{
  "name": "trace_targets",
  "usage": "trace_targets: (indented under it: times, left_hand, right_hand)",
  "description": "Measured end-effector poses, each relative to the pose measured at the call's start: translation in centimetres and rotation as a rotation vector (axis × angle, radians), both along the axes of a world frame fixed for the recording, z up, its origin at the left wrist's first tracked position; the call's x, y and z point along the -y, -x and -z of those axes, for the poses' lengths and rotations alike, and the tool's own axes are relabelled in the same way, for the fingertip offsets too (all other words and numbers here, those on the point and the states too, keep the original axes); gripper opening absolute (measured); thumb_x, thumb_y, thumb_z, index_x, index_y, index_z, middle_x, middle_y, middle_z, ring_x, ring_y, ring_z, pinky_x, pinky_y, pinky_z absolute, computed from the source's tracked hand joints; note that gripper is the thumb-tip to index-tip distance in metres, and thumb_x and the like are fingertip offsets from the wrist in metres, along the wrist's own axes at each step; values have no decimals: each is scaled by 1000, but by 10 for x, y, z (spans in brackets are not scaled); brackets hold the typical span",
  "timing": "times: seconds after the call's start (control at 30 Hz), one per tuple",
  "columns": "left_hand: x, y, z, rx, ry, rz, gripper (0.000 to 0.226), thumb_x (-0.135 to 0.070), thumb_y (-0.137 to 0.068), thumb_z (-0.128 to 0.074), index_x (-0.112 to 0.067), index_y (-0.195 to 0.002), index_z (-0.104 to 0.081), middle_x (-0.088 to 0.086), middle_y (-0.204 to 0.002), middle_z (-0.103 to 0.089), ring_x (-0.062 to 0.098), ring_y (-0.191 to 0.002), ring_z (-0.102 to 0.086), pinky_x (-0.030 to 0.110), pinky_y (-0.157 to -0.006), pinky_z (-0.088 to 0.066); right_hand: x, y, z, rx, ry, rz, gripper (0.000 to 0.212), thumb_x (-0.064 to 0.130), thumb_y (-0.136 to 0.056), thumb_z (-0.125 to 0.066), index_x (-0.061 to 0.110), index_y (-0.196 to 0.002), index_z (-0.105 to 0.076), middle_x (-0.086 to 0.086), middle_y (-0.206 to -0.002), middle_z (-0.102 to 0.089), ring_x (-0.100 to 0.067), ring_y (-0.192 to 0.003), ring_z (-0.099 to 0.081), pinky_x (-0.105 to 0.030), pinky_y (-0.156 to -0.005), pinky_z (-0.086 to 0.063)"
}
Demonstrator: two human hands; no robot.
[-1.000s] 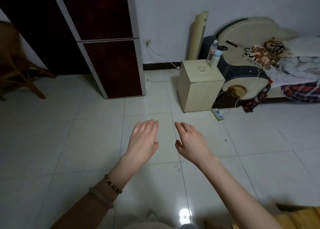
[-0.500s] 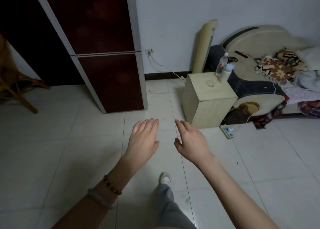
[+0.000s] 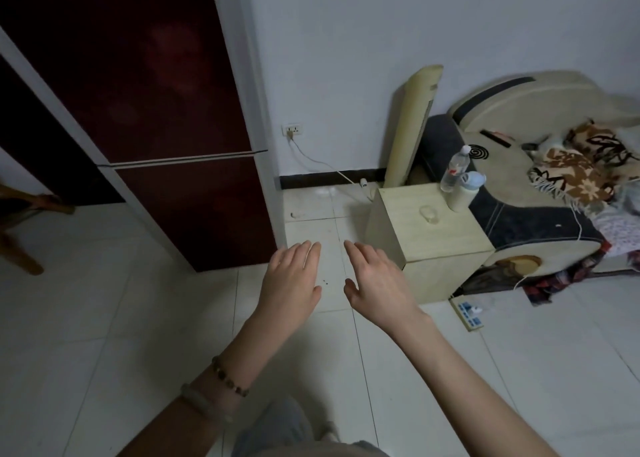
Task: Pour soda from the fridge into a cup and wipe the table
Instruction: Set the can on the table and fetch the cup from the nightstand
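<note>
Right now both hands hang over the tiled floor, left hand (image 3: 291, 280) and right hand (image 3: 377, 283) flat, fingers straight and close together, gripping nothing. No soda shows; I judge it sits behind the closed doors of the dark-red fridge (image 3: 166, 93). Trouble I foresee: the power strip (image 3: 468, 313) lies on the floor just beside the small cream table (image 3: 415, 245), so a spill while pouring could run onto it. On that table the small clear glass (image 3: 428, 213) looks empty. The plastic bottle (image 3: 455, 167) behind it is clear, its level unreadable, and the blue-capped bottle (image 3: 465, 190) is opaque.
</note>
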State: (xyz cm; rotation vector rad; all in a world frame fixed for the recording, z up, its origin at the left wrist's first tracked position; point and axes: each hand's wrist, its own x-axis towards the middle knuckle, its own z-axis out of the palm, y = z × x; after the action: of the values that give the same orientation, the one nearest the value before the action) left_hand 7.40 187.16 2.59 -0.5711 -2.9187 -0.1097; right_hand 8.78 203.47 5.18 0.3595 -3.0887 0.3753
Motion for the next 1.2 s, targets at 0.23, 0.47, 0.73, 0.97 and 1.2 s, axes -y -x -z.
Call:
trace_targets:
  times: [0.23,0.47,0.73,0.97,1.2]
  left_hand:
    - [-13,118,14,25,7,81,74,-28,-71,-75,-6,-136,-45,10,-134,-53,26,-124,-49,43,-109,-32]
    - [-20,261,23,-3,5,256,77,-28,-57,-83,-5,-125,-54,10,-120,-62,25,-111,-59,43,-100,-42]
    - [-46,410,20,-4,16,495,78,-27,-54,-85,-5,-123,-55,10,-116,-64,25,-106,-62,43,-96,-45]
    - [-101,476,30,57,46,691,76,-29,-60,-83,-5,-126,-52,10,-120,-61,27,-109,-59,43,-95,-45]
    - [-172,521,48,131,95,818,73,-31,-71,-77,-5,-132,-47,11,-132,-54,26,-120,-52,43,-103,-38]
  right_hand:
    - [-11,103,12,53,-24,82,64,22,-86,-52,10,-143,-27,-8,-138,-44,-28,-122,-43,-38,-96,-42]
    - [-15,216,17,82,-16,276,61,21,-83,-52,12,-140,-32,-8,-132,-48,-29,-118,-47,-36,-92,-43]
    - [-36,317,18,125,17,560,64,21,-84,-50,14,-142,-26,-7,-138,-42,-28,-122,-42,-35,-94,-42]
    - [-67,355,37,142,28,789,62,18,-82,-53,10,-140,-33,-10,-134,-48,-31,-115,-48,-38,-88,-43]
    - [-121,378,58,138,93,943,61,19,-84,-54,10,-140,-32,-11,-135,-47,-31,-118,-47,-38,-93,-42]
